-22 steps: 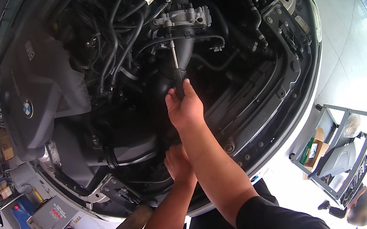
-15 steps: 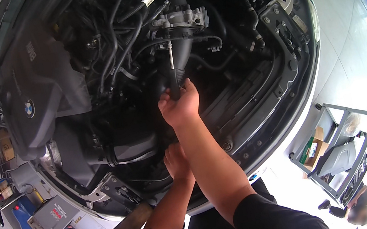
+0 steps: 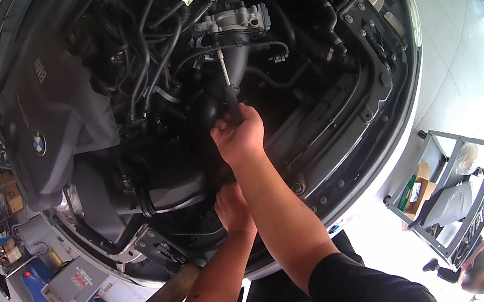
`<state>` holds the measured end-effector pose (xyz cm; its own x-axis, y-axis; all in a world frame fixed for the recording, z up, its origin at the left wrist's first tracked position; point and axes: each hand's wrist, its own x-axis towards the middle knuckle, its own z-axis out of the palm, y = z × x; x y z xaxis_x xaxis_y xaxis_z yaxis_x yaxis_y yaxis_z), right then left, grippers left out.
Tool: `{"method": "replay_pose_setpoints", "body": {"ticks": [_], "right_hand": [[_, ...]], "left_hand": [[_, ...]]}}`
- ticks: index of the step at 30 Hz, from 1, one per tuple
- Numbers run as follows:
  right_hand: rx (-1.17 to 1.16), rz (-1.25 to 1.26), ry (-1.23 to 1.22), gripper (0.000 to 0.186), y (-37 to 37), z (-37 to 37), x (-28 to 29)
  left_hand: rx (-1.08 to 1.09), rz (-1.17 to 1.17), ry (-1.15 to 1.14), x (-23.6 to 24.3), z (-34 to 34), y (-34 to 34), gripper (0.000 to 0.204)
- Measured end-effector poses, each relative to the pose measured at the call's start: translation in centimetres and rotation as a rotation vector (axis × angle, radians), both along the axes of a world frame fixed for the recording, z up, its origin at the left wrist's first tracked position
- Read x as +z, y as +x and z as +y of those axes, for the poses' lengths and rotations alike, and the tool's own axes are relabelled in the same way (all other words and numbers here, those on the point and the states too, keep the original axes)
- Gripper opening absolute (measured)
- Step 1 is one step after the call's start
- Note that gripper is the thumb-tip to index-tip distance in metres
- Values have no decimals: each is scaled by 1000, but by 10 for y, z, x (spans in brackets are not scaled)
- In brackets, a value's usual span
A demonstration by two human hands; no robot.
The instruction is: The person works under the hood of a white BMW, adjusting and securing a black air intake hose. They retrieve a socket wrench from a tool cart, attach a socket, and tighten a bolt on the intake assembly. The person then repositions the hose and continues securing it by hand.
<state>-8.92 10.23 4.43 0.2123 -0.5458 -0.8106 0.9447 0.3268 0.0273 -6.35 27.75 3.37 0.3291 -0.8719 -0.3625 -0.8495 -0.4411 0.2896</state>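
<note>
Right arm is stretched out forward, right hand (image 3: 239,135) fisted tight with knuckles up. Left hand (image 3: 232,207) is tucked lower, just under the right forearm, fingers hidden.

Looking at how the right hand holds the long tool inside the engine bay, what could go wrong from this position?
The right hand grips a long screwdriver whose tip sits up at the metal throttle body. The thin shaft could slip off and strike the black hoses crowded beside it. The left hand rests low in the dark bay, where it might get pinched or scraped on the metal edges around it.
</note>
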Motion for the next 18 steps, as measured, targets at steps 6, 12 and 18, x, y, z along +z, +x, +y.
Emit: {"method": "replay_pose_setpoints", "body": {"ticks": [6,12,18], "right_hand": [[52,113,35,30,-1,2,-6],[53,50,5,28,0,3,0],[-13,53,1,21,4,4,-5]], "left_hand": [[44,40,-30,1,-3,0,33],[20,14,-103,-3,2,0,30],[-24,-25,-11,2,-2,1,30]]}}
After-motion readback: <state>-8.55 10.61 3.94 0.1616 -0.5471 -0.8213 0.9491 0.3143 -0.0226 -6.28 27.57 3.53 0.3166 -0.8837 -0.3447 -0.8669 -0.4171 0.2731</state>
